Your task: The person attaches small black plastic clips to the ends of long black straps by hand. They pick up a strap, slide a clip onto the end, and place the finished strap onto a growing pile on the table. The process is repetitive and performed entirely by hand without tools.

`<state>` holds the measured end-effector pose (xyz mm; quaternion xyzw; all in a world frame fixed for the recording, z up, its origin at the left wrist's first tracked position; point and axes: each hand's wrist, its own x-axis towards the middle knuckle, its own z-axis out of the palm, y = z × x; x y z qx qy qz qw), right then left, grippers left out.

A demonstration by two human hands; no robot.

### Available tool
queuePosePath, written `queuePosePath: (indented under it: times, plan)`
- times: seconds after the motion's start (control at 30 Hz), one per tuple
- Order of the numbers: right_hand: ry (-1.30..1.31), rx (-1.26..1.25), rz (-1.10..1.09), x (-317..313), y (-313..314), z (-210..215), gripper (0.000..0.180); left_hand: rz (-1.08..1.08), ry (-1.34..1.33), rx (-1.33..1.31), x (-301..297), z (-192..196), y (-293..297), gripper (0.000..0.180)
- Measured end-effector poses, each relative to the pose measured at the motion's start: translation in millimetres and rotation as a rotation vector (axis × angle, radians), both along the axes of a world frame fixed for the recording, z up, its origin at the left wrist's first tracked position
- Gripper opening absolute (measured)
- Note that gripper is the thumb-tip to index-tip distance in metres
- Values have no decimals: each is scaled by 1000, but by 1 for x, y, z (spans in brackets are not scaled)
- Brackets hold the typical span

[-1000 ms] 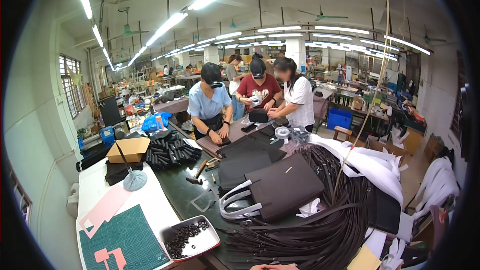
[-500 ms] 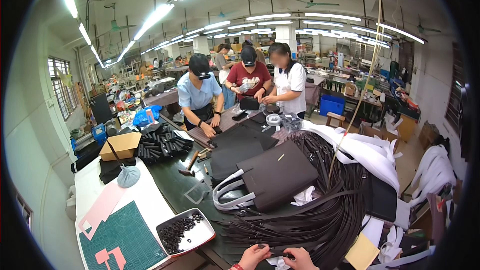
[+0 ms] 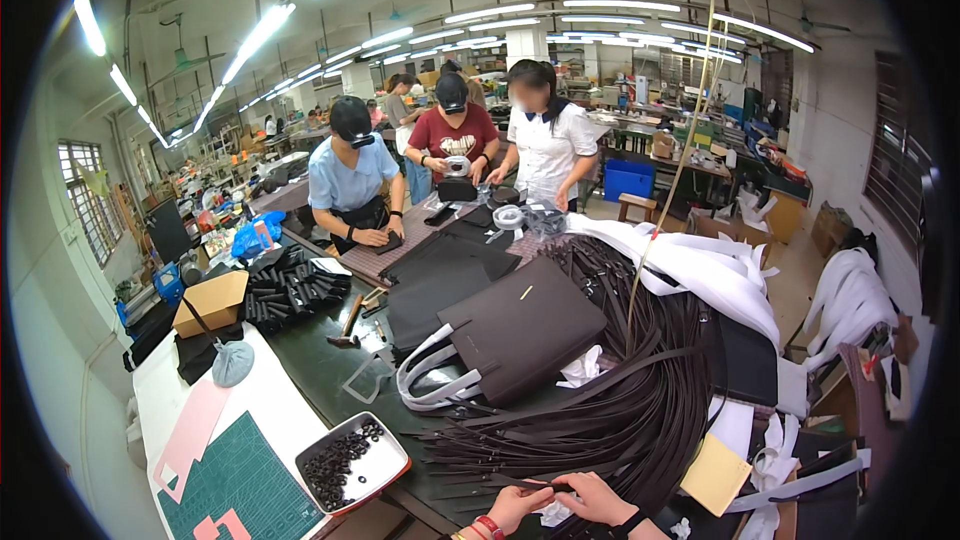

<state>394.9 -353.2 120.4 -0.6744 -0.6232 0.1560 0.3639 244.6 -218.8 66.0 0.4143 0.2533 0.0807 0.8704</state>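
At the lower edge, my left hand pinches a dark brown strap between thumb and fingers. My right hand is closed on the same strap, its fingertips close to the left ones. Just beyond both hands spreads a big bundle of dark brown straps, their ends pointing left. A crumpled white scrap shows below and between the hands. Behind the bundle lies a dark brown handbag with wrapped pale handles.
To the left stands a white tray of small black rings, next to a green cutting mat. A hammer lies on the dark green table. Yellow card and white strips are at right. Three co-workers work across the table.
My view has swung right, so the scene sits further left. My hands have come further into view and closer together on the strap. The co-worker in white has spread their hands apart.
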Motion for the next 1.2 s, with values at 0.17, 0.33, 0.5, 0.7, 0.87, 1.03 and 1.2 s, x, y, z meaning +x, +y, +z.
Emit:
queuePosePath:
  times: [0.17,0.33,0.5,0.7,0.87,1.03,1.2]
  plan:
    - [189,-42,-110,0,2,-3,31,-47,30,-19,-1,23,-3,31]
    - [177,35,-142,-7,6,-4,31,10,25,72,-3,31,-14,30]
    - [255,24,-135,1,10,6,25,-56,20,-68,9,21,7,34]
    - [50,150,-88,-1,20,24,30,96,10,20,12,12,13,30]
    - [-156,129,-202,-7,21,0,23,135,112,218,14,25,4,27]
    - [-74,169,-156,-13,25,-3,22,159,142,152,15,13,0,31]
    - [14,194,-160,-16,21,-11,23,122,107,50,14,22,-5,31]
